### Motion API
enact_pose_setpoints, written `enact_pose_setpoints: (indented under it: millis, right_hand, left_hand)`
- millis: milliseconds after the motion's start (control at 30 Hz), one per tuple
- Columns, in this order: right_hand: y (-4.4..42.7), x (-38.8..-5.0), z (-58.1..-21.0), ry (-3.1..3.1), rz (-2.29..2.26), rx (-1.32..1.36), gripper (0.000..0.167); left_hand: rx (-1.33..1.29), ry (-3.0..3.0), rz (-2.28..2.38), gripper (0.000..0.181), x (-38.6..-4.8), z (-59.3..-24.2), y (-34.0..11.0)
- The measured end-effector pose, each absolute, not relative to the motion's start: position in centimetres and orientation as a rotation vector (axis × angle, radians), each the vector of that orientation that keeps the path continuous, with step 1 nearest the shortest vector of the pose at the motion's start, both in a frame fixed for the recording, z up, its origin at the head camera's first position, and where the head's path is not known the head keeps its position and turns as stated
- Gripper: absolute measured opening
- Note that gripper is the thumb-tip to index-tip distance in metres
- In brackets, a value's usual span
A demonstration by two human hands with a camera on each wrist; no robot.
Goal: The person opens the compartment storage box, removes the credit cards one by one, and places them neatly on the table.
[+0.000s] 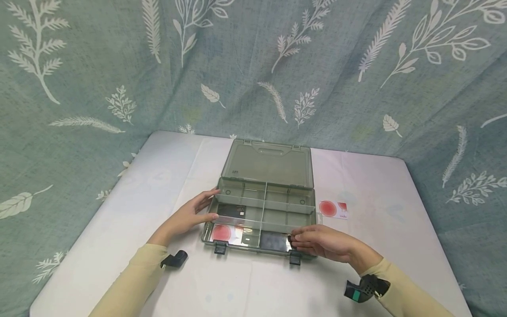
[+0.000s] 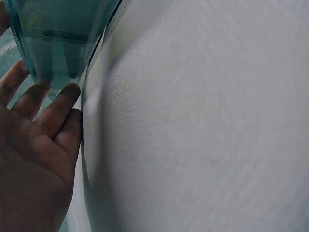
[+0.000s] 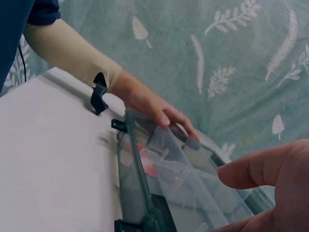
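A grey-green see-through compartment box [image 1: 291, 207] lies on the table with its lid folded back. My left hand [image 1: 194, 211] rests against its left side, thumb over the rim and fairly straight fingers touching the outer wall. At the front right compartment is my right hand [image 1: 326, 243], thumb apart from the fingers in the right wrist view. Its fingertips are over the right end of a dark card [image 1: 271, 241]. A black VIP card [image 1: 227, 210] lies in the middle left compartment. In the front left one is a white card with a red circle [image 1: 221, 232].
Another red-and-white card [image 1: 332, 209] lies on the table right of the box. The lid [image 1: 269, 163] stretches toward the back edge. Two black latches [image 1: 220, 247] stick out at the front. A leaf-patterned curtain [image 1: 245, 66] surrounds the white table [image 1: 178, 286].
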State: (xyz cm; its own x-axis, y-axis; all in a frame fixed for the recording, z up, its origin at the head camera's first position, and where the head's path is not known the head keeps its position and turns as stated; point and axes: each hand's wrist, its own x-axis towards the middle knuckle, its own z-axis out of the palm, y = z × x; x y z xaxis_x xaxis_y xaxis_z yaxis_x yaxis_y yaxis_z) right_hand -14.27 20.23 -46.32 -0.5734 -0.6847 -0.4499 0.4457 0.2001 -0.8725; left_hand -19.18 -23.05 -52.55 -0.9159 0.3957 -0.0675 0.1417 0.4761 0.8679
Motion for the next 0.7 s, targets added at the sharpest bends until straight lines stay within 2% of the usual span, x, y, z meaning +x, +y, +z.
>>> enact_pose_setpoints:
  millis: [700]
  right_hand:
    - [20.06, -14.19, -46.36, 1.528, -1.601, -0.146, 0.072]
  left_hand:
    - [0.481, 2.462, 1.417, 0.079, -19.18, -52.6, -23.05]
